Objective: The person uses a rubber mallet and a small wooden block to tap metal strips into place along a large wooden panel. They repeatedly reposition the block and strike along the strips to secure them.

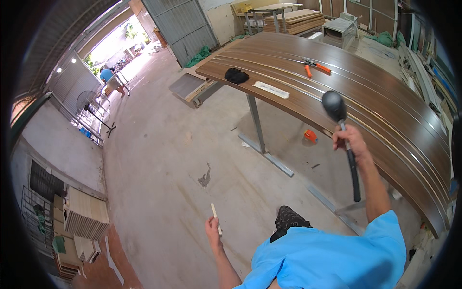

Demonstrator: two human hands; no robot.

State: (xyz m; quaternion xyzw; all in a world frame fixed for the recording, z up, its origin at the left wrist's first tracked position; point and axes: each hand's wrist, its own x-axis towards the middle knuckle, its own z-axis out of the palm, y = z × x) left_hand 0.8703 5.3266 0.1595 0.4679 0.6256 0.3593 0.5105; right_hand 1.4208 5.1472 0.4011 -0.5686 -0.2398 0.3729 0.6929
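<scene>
My right hand (350,143) is closed round the handle of a rubber mallet (334,106), close to its black head. The mallet stands head up beside the near edge of a brown wooden panel (284,50), its grip hanging below my hand. Out over the floor, my left hand (213,231) grips a short, pale, narrow strip (214,212), perhaps wood. Thin metallic strips (365,115) run lengthwise along the panel. On it lie orange-handled pliers (315,66), a black cloth-like bundle (236,75) and a white printed strip (271,90).
Metal legs (256,123) hold up the panel. Under it on the floor sits an orange tool (310,136). A low board stack (195,89) lies beyond its left end. A standing fan (89,103), another person (107,74) and stacked panels (84,214) are at the left.
</scene>
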